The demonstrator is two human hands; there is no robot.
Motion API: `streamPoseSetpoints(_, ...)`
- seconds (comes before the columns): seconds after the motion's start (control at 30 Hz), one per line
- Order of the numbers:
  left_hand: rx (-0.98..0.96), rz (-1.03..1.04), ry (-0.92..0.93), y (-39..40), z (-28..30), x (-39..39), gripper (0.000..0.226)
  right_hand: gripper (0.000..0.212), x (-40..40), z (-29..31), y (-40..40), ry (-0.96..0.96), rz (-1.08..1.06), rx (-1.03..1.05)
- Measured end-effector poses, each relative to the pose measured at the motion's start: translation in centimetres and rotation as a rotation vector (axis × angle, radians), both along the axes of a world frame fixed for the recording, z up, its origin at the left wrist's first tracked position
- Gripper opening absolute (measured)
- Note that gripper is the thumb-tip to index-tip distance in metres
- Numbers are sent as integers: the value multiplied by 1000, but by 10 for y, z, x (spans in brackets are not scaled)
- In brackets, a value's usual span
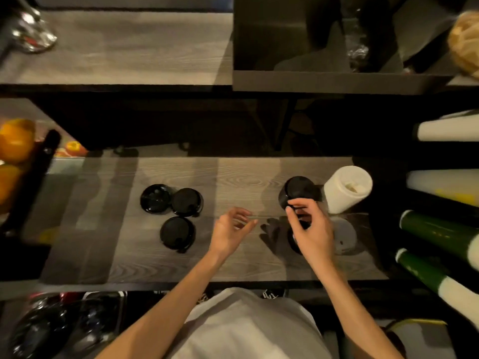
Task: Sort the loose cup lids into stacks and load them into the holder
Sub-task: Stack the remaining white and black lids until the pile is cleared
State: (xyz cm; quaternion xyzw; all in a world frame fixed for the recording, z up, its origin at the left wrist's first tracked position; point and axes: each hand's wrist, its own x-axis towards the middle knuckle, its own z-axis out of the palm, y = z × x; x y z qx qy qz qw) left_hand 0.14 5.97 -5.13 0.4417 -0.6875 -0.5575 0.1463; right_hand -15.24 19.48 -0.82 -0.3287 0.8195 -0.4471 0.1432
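A stack of glossy black round plastic cup lids [298, 191] is pinched at its near edge by the right hand [311, 229] right of centre, close against a white cylindrical lid stack [346, 189]. Three loose black lids [177, 233] are clustered left of centre on the grey wood-grain counter [233, 260], near its front edge. Bare counter is left between the groups, where the left hand [230, 229] is held empty with fingers loosely curled.

My worktop [233, 182] has a grey wood-grain pattern. The three loose lids [171, 200] at centre left are glossy black, as is the lid stack [298, 190] at centre right. Beside it, the tub [347, 189] is cream-white. The oranges [15, 141] at far left glow bright orange. The cup sleeves [435, 234] at lower right are dark green and white.
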Motion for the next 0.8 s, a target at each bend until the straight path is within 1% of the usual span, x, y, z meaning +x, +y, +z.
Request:
streamPoseSetpoints(0.07, -5, 111, -29, -15, -6, 35, 20, 14, 23, -4, -28, -38, 132, 18)
streamPoseSetpoints(0.17, -12, 205, -113, -26, -14, 79, 19, 12, 52, -9, -65, -79, 279, 30)
streamPoseSetpoints(0.23, -18, 268, -186, -33, -19, 102, 25, 12, 68, -17, -89, -81, 340, 60)
streamPoseSetpoints(0.3, -23, 353, -271, -38, -26, 126, 38, 15, 82, -29, -117, -67, 441, 118)
streamPoseSetpoints(0.4, -45, 394, -308, -44, -35, 143, 68, 32, 98, -42, -160, -23, 588, 250)
streamPoseSetpoints(0.47, -49, 374, -370, -52, -36, 145, 88, 52, 106, -47, -187, 54, 678, 375)
streamPoseSetpoints(0.5, -19, 349, -429, -57, -35, 146, 94, 63, 109, -49, -199, 80, 721, 436)
streamPoseSetpoints(0.57, 21, 268, -527, -67, -36, 145, 94, 80, 111, -54, -216, 110, 791, 541)
streamPoseSetpoints(0.6, 12, 232, -539, -70, -38, 144, 91, 81, 110, -58, -221, 133, 819, 579)
streamPoseSetpoints(0.7, -36, 198, -504, -75, -43, 145, 87, 74, 108, -70, -224, 234, 836, 621)
streamPoseSetpoints(0.73, -40, 212, -453, -76, -44, 146, 87, 76, 107, -72, -223, 254, 813, 621)
streamPoseSetpoints(0.8, 34, 278, -245, -78, -41, 148, 86, 84, 102, -72, -218, 287, 788, 633)
